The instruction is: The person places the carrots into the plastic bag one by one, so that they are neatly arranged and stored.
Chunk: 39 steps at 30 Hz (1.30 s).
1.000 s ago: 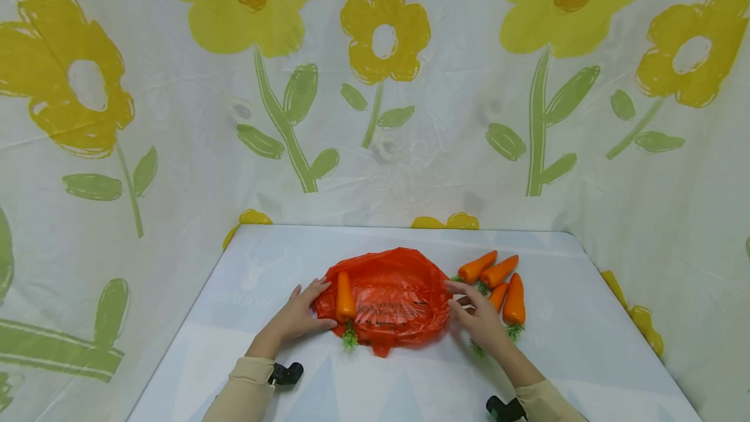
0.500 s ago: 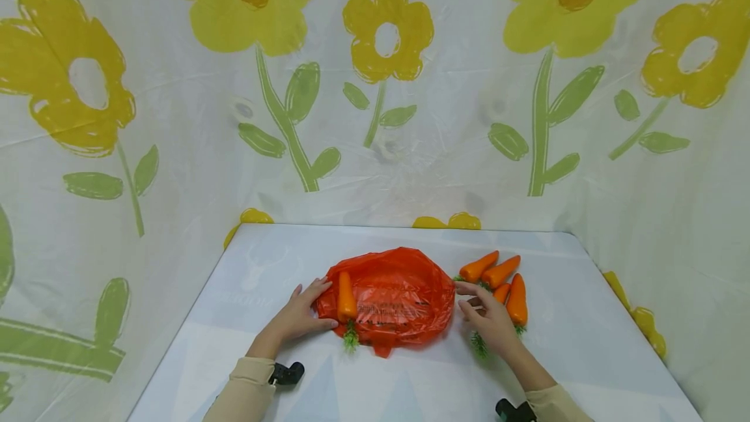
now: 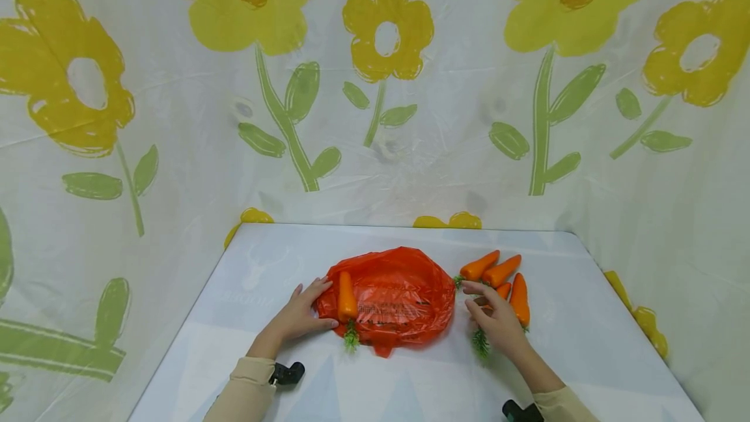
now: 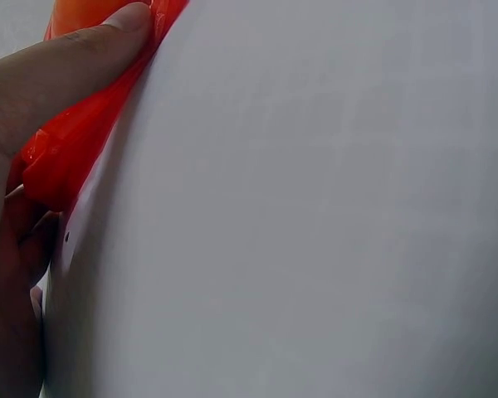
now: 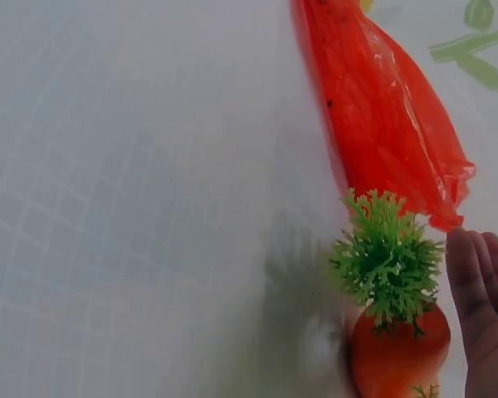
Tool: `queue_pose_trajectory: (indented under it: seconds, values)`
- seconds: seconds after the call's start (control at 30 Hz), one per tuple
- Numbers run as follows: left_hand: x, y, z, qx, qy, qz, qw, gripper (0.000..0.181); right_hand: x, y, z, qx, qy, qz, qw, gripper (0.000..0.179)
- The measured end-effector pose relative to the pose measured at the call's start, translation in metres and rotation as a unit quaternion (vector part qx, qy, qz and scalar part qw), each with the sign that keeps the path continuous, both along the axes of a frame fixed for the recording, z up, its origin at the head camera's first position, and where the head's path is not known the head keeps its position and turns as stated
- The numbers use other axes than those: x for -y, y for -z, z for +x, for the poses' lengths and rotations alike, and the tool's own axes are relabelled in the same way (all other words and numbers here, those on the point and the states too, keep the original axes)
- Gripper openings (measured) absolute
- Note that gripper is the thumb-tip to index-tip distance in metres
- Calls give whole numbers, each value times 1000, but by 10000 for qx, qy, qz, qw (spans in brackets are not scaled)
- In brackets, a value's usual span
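A red plastic bag (image 3: 404, 292) lies spread with its mouth facing me in the middle of the table. One orange toy carrot (image 3: 346, 298) lies on its left part, green leaves over the near edge. My left hand (image 3: 301, 312) holds the bag's left rim; in the left wrist view the thumb (image 4: 83, 62) is over the red plastic, fingers behind. Right of the bag, my right hand (image 3: 498, 321) hovers with loosely bent fingers and nothing in them. It partly covers a carrot whose leaves (image 3: 480, 344) show below; the right wrist view shows leaves (image 5: 386, 261) beside the fingers.
Several more carrots (image 3: 518, 301) lie in a group to the right of the bag. They rest on a pale patterned table (image 3: 281, 253), with a flower-printed curtain (image 3: 445, 148) behind and on both sides.
My right hand has drawn away from the bag's right rim, shifting rightward toward the carrots. The left hand and the carrot on the bag stay in place.
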<state>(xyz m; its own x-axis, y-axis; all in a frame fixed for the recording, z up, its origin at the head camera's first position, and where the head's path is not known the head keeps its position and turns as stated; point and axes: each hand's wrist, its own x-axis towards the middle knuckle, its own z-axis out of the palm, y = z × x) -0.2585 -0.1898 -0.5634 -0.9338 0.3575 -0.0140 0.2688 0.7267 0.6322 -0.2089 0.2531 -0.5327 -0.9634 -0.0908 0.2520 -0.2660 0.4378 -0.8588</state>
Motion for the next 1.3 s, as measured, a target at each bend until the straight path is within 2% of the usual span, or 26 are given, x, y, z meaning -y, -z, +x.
queue_pose_trajectory:
  seconds: [0.27, 0.47, 0.67, 0.97, 1.3]
  values:
    - [0, -1, 0, 35, 25, 51, 10000, 94, -5, -11, 5, -238, 70, 315, 9992, 36]
    - [1, 2, -1, 13, 33, 46, 10000, 94, -10, -9, 3, -301, 169, 455, 9984, 38]
    - [1, 2, -1, 7, 46, 20, 10000, 94, -17, -14, 8, -289, 158, 440, 9985, 37]
    - [-1, 1, -1, 71, -114, 47, 9999, 93, -28, -16, 8, -446, 325, 610, 9966, 36]
    - [-1, 2, -1, 14, -32, 8, 10000, 93, -37, -16, 10, -476, 417, 658, 9958, 36]
